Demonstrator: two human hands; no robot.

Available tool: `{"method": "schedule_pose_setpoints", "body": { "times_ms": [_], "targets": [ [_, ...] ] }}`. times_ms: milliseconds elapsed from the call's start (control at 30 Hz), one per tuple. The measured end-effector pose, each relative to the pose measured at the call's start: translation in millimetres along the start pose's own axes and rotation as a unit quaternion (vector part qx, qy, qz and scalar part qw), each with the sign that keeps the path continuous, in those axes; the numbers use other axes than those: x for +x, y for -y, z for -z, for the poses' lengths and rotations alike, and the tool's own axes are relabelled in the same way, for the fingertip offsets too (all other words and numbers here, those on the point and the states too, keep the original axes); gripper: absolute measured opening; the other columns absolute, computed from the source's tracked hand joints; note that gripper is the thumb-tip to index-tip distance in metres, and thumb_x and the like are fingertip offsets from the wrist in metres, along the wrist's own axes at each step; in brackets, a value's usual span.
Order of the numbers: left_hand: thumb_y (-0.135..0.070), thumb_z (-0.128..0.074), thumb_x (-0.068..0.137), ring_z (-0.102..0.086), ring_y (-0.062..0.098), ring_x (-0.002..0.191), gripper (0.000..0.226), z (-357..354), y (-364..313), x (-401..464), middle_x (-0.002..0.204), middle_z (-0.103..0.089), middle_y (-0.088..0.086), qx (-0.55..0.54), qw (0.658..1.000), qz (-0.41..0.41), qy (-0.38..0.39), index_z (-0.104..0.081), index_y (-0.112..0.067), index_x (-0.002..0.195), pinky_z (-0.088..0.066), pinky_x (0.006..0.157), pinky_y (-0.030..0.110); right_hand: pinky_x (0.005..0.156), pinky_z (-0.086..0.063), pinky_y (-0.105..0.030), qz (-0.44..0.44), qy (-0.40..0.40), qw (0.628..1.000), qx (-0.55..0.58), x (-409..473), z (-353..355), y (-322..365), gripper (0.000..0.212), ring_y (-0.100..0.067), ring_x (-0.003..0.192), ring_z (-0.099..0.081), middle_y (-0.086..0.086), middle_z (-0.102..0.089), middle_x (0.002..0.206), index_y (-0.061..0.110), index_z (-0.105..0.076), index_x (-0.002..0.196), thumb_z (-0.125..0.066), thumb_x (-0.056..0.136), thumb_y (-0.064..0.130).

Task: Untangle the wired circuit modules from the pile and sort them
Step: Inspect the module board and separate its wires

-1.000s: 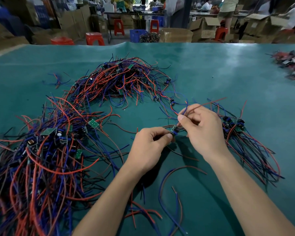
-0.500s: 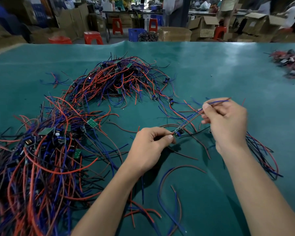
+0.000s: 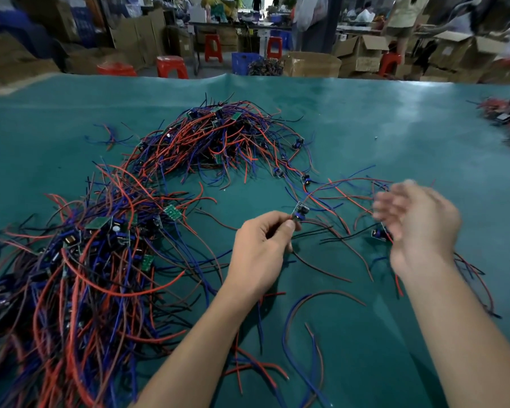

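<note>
Your left hand pinches a small circuit module just above the green worktop, its red and blue wires trailing away. Your right hand is blurred, its fingers spread, holding nothing. The big tangled pile lies to your left, well apart.

Open mat far center & right, easy to move thru there. Left side blocked: big pile near-left, 2nd pile behind it, only a thin gap btwn them. Loose wires cross the lane btwn left hand & right hand. More strays near the forearms. Small heap at far right edge.
</note>
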State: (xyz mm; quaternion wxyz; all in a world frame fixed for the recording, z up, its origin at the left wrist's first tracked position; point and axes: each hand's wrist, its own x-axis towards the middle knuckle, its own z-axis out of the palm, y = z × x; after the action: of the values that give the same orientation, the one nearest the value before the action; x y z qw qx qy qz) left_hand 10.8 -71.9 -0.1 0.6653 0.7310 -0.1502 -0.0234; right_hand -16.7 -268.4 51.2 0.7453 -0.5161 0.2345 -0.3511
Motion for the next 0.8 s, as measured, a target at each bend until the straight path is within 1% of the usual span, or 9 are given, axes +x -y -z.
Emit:
{"method": "schedule_pose_setpoints", "body": {
  "times_ms": [67,133,233,333,433,533,633,700,800],
  "targets": [
    [-0.014,-0.054,0.101,-0.047,0.009,0.051,0.02,-1,0,-1,0.06,-0.062,-0.001,-0.016,1.0,-0.003,0.003,-0.07,-0.015,0.089,-0.04,0.054,0.022,0.041,-0.045,-0.023,-0.002,0.152,0.977,-0.15,-15,-10,-15,0.028,-0.014,0.047,-0.062,-0.007,-0.07,0.062,0.007,-0.067,0.081,-0.059,0.103,0.023],
    [-0.014,-0.055,0.101,-0.049,0.01,0.053,0.02,1,-2,-2,0.064,-0.068,0.003,-0.019,1.0,-0.018,0.017,-0.071,-0.014,0.089,-0.041,0.055,0.022,0.046,-0.047,-0.027,0.036,0.288,0.92,-0.264,-32,-18,-29,0.026,-0.011,0.056,-0.062,-0.005,-0.073,0.071,0.011,-0.074,0.084,-0.068,0.097,0.032],
    [-0.018,-0.056,0.099,-0.051,0.007,0.055,0.024,3,-5,-3,0.067,-0.072,0.001,0.018,0.997,-0.043,0.054,-0.07,-0.017,0.079,-0.041,0.058,0.026,0.053,-0.047,-0.028,0.085,0.352,0.886,-0.288,-41,-21,-38,0.019,-0.008,0.059,-0.056,0.0,-0.068,0.068,0.019,-0.074,0.081,-0.071,0.087,0.037],
    [-0.017,-0.058,0.098,-0.052,0.002,0.055,0.026,2,-6,-3,0.068,-0.074,0.002,0.018,0.997,-0.033,0.067,-0.07,-0.013,0.075,-0.04,0.059,0.022,0.06,-0.048,-0.033,0.116,0.337,0.891,-0.28,-38,-20,-37,0.02,-0.008,0.065,-0.059,-0.007,-0.071,0.073,0.016,-0.073,0.083,-0.071,0.084,0.036],
    [-0.016,-0.06,0.097,-0.054,0.0,0.056,0.022,1,-5,-4,0.07,-0.075,0.003,0.011,0.996,-0.008,0.088,-0.072,-0.012,0.08,-0.041,0.058,0.015,0.06,-0.05,-0.035,0.128,0.257,0.928,-0.236,-27,-16,-29,0.018,-0.015,0.071,-0.06,-0.016,-0.073,0.082,0.019,-0.075,0.084,-0.072,0.084,0.037],
    [-0.017,-0.062,0.095,-0.063,0.006,0.062,0.018,0,-6,-5,0.073,-0.076,0.002,0.006,0.994,-0.001,0.113,-0.074,-0.013,0.082,-0.047,0.064,0.019,0.058,-0.049,-0.028,0.147,0.156,0.965,-0.153,-16,-9,-13,0.017,-0.017,0.072,-0.062,-0.004,-0.075,0.075,0.02,-0.074,0.077,-0.071,0.093,0.022],
    [-0.025,-0.061,0.088,-0.066,0.008,0.072,0.019,-1,-6,-6,0.075,-0.076,0.0,0.018,0.994,-0.013,0.107,-0.076,-0.015,0.081,-0.051,0.076,0.027,0.056,-0.045,-0.023,0.171,0.08,0.98,-0.066,-13,-7,18,0.019,-0.011,0.064,-0.058,0.008,-0.072,0.068,0.02,-0.067,0.082,-0.064,0.1,0.016],
    [-0.026,-0.059,0.087,-0.065,0.004,0.07,0.02,-1,-5,-5,0.075,-0.076,-0.002,0.04,0.995,-0.022,0.091,-0.076,-0.015,0.083,-0.05,0.072,0.024,0.054,-0.044,-0.021,0.191,0.07,0.979,-0.025,-18,-12,45,0.021,-0.007,0.06,-0.058,0.01,-0.071,0.065,0.021,-0.063,0.081,-0.061,0.101,0.02],
    [-0.021,-0.059,0.093,-0.06,-0.003,0.063,0.018,-1,-5,-5,0.074,-0.075,-0.006,0.054,0.996,-0.026,0.071,-0.075,-0.018,0.085,-0.043,0.064,0.016,0.05,-0.043,-0.02,0.197,0.159,0.967,-0.026,-39,-37,78,0.021,-0.009,0.056,-0.058,0.005,-0.071,0.066,0.021,-0.066,0.077,-0.065,0.097,0.027]
  ]
}}
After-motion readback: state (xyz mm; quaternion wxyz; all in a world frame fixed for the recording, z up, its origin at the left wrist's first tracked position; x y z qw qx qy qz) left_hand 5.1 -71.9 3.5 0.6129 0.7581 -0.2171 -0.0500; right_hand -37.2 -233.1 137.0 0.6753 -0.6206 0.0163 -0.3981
